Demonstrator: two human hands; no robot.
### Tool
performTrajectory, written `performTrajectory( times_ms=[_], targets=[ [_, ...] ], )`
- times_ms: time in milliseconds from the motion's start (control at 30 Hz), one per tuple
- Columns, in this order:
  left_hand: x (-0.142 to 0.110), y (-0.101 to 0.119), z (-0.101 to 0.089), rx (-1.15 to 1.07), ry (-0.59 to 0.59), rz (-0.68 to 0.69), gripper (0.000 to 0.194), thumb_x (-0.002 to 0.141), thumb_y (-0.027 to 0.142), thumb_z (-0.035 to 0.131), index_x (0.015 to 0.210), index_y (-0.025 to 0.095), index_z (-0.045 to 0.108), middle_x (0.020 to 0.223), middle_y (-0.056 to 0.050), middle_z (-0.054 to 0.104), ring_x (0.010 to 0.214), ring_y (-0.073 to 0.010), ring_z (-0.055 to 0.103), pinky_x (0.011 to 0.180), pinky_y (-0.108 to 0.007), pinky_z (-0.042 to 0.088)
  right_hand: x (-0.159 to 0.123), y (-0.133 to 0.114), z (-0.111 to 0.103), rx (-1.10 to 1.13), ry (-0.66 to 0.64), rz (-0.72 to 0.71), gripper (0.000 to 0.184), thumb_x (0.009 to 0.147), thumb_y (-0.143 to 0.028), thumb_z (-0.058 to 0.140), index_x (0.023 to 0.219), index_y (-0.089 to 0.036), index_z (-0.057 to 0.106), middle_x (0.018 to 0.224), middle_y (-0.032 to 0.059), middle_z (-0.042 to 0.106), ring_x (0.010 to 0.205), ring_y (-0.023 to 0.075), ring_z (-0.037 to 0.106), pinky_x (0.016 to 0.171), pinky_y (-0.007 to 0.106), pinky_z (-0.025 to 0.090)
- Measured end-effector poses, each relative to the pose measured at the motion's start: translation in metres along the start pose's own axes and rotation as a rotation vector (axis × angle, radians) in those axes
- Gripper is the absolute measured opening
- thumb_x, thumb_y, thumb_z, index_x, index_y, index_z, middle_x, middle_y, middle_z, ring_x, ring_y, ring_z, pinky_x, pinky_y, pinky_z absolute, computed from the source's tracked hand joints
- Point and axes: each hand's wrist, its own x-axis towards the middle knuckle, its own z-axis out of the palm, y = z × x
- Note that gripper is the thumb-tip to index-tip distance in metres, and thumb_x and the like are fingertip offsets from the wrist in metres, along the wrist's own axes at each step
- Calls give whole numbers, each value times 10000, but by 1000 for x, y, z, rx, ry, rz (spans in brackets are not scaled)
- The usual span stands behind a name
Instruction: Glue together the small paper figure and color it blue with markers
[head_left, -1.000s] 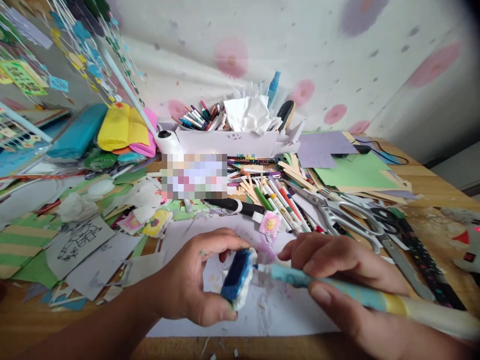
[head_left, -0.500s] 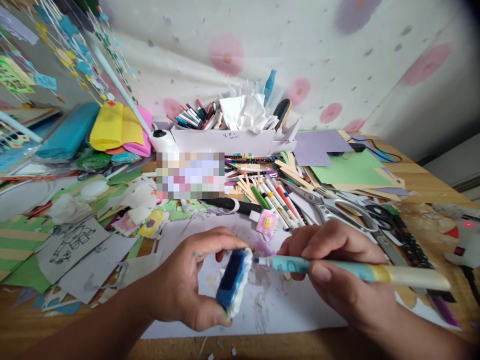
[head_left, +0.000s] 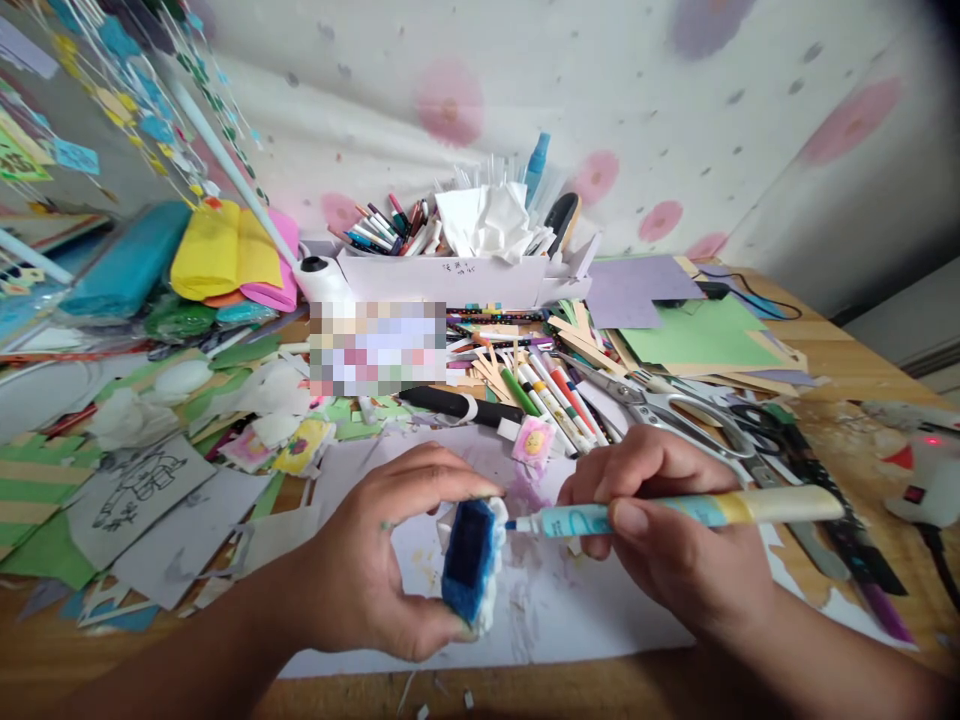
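Between the thumb and fingers of my left hand (head_left: 386,560) is a small blue block (head_left: 472,560) with a dark rectangle on its face and a white, lumpy edge. My right hand (head_left: 660,530) grips a marker pen (head_left: 720,510) with a light-blue and cream barrel. Its blue tip points left at the block's white edge; whether it touches cannot be made out. Below both hands lies a white paper sheet (head_left: 585,620) with purple and grey stains. A small pink and yellow decorated piece (head_left: 534,440) rests just beyond the block.
Large scissors (head_left: 690,420) and several markers (head_left: 555,400) lie beyond my right hand. A white box (head_left: 450,280) of pens and tissues stands at the back. Paper scraps and a drawing (head_left: 139,490) spread over the left. A white glue gun (head_left: 926,475) is at the right edge.
The blue block has turned a little, showing more of its dark face. The marker's back end has swung up and left, while its tip stays by the block's white edge.
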Motion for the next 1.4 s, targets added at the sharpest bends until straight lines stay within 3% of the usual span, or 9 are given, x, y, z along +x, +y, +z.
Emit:
performTrajectory(
  times_ms=[267,567,933,1267,1400],
  targets=[
    [-1,-5,1,-104,-26,-15,687,544,255,832,1196,276,615,912,-19,629,767,-191,579,711,-319,480,-1,-3,-1,7,-36,-39,51,832,-241,695,827,-243,644,649,0,649,600,175,589,579,344,483],
    [-3,-7,2,-164,-48,-55,638,595,309,806,1202,291,612,964,-19,625,796,-194,562,741,-327,468,0,-8,2,-120,-92,-110,69,831,-178,664,851,-241,644,694,19,646,634,185,600,612,367,513],
    [-2,-8,1,-210,-62,-118,574,578,378,807,1113,227,666,857,-21,595,755,-191,529,688,-316,441,3,-18,5,-258,-82,-232,140,813,-96,631,860,-224,662,690,2,602,658,168,605,745,414,560],
    [-3,-7,0,-263,-92,-122,585,648,537,762,1132,225,658,846,-21,574,742,-181,512,669,-303,420,4,-21,7,-335,-94,-279,179,755,-64,643,845,-219,646,676,4,614,625,172,617,657,381,565],
    [-3,-7,0,-260,-94,-129,578,656,558,752,1120,225,661,814,-10,552,725,-171,495,651,-289,413,3,-21,7,-326,-80,-263,203,743,-39,617,833,-218,641,671,-5,605,636,166,612,694,392,565]
  ],
)
